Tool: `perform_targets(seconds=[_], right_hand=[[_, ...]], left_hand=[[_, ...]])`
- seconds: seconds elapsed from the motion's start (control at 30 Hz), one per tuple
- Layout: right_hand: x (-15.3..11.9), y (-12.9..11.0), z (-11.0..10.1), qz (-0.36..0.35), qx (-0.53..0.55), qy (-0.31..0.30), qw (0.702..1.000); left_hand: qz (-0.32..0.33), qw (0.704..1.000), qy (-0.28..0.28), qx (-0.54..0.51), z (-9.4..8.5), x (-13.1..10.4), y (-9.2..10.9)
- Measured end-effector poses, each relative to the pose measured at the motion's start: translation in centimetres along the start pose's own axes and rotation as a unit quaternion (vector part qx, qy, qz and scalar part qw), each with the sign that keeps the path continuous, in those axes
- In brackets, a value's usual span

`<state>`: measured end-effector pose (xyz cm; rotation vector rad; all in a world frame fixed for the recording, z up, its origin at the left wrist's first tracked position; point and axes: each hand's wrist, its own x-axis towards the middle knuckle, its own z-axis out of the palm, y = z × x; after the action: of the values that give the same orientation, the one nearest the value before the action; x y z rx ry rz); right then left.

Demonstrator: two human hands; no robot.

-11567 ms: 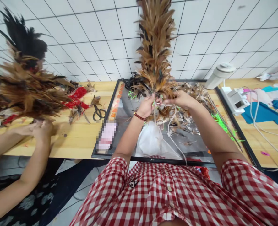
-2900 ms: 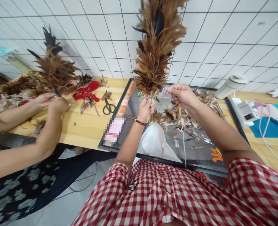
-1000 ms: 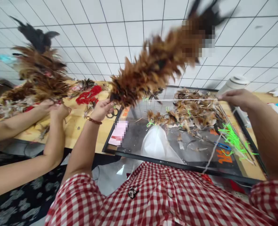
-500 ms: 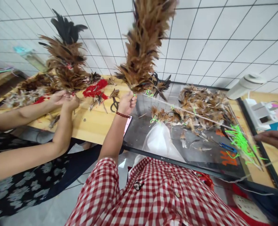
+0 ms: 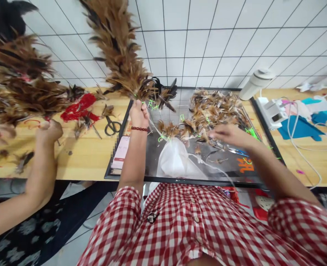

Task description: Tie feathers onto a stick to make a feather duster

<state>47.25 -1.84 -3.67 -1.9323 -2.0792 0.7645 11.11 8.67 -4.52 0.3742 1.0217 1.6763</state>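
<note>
My left hand [image 5: 139, 113], with a red bead bracelet at the wrist, is closed round the lower end of a tall brown feather bundle [image 5: 121, 51]. From it a white cord [image 5: 154, 126] hangs slack toward a white bag [image 5: 174, 159] on the black-framed tray [image 5: 180, 180]. My right hand [image 5: 226, 133] is over the tray, fingers together, at the front edge of a heap of loose brown feathers [image 5: 218, 107]; whether its fingertips hold anything is too small to tell. Bright green ties [image 5: 153, 104] lie beside the bundle's base.
At the left, a person's hands [image 5: 48, 131] work at another feather bundle [image 5: 19, 70]. Red string [image 5: 78, 108], black scissors [image 5: 112, 126] and a phone [image 5: 121, 151] lie between us. A white bottle [image 5: 256, 84], a charger [image 5: 271, 112] and blue cloth [image 5: 299, 127] are at the right.
The view has turned right. My right hand has come in from the far right to the feather heap, and the cord, earlier stretched taut across the tray, now hangs slack. My left hand keeps its grip.
</note>
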Motion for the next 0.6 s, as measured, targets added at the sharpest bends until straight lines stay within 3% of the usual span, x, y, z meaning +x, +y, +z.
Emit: perform_targets(seconds=[0.2,0.33,0.4,0.47,0.6], right_hand=[[6.5,-4.3,3.8,-0.048,-0.004,-0.042,0.998],[8.6,-3.5,2.8,-0.038,0.100,-0.048,0.993],[8.5,-3.1,1.6,-0.039,0.238,-0.033,0.970],[7.9,-4.0,0.9,-0.053,0.368,0.004,0.928],[7.6,-9.2,2.2,-0.121,0.452,0.133,0.873]], left_hand=[[-0.052,0.997,-0.052,-0.017,2.8,-1.6,-2.8],[-0.078,0.994,-0.070,-0.005,3.3,-2.0,-3.7],[-0.092,0.992,-0.082,0.002,3.4,-2.1,-4.1],[-0.102,0.990,-0.095,-0.002,3.6,-2.3,-4.5],[-0.112,0.986,-0.118,-0.020,4.2,-3.1,-5.2]])
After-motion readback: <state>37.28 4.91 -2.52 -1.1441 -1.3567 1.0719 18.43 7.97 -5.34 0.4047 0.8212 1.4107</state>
